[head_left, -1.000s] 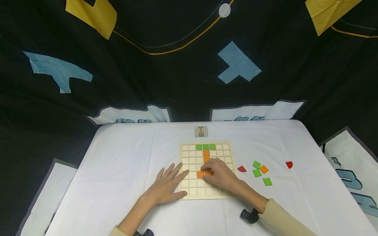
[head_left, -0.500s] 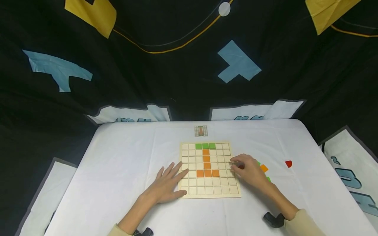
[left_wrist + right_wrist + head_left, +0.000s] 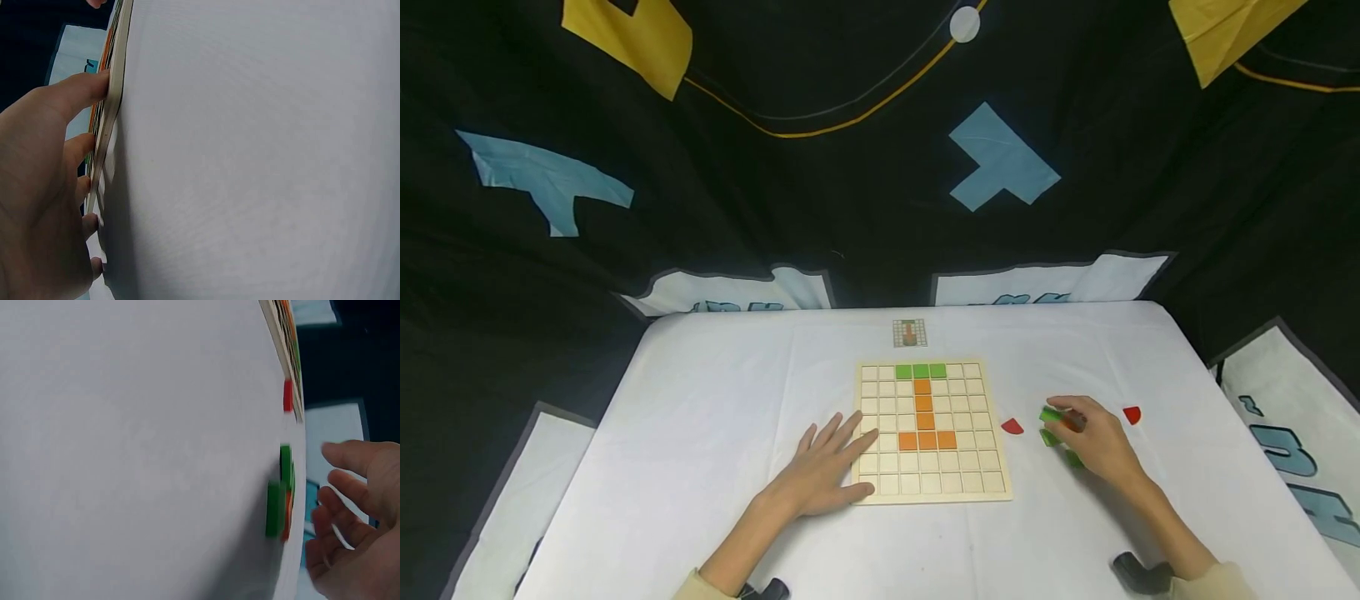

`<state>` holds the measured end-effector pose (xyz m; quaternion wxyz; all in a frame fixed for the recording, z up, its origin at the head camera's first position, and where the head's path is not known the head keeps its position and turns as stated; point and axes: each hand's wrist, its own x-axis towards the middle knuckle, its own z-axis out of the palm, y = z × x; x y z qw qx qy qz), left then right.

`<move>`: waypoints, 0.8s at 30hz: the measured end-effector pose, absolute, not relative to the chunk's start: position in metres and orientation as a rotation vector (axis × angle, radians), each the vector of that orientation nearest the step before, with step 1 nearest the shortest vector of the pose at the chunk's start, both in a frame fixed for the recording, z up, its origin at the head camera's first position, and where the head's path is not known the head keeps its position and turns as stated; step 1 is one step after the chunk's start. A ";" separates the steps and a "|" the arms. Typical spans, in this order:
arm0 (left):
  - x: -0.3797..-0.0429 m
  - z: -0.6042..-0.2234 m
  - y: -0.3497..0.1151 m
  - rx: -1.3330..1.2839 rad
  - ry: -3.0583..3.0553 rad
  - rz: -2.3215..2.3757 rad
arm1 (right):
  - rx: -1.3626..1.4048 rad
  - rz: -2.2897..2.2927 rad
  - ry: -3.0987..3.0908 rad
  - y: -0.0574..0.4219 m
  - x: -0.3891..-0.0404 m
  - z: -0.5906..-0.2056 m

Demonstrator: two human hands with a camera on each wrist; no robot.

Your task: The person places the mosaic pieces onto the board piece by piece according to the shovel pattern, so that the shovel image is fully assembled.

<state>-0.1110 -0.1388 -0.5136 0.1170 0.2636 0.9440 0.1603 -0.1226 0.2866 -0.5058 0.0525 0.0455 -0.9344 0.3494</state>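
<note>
Evidently, the step in hand is the picking up of a loose tile on the right side of the table [image 3: 700, 400]. The right hand [image 3: 1097, 437] arches over the pile, its fingers bent and parted and, as far as the views show, grasping nothing. The left hand [image 3: 820, 475] lies spread, its fingers relaxed and touching the left edge of the wooden board [image 3: 972, 483]; no grip is formed.

For good technique, thumb and forefinger should pinch a single tile by opposite edges, since thin pieces lying close together probably drag one another along. The lift is best made straight up, and light pressure from the left hand should prevent the board from sliding.

Counts are as follows. Board: one, ruled seven cells by seven. Seated tiles: three green squares [image 3: 921, 372] side by side in the top row, and six orange squares [image 3: 924, 421], three in a column beneath the middle green and three across its foot. Loose, right of the board: three green tiles [image 3: 1049, 437], one orange tile [image 3: 288, 509] partly hidden by the hand, and two red pieces [image 3: 1012, 427], well apart. Picture card [image 3: 910, 333]: one, beyond the board's far edge.
</note>
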 end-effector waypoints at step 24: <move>-0.111 -0.514 -0.139 0.777 2.771 0.474 | 0.003 1.075 -2.927 0.312 -0.118 -0.516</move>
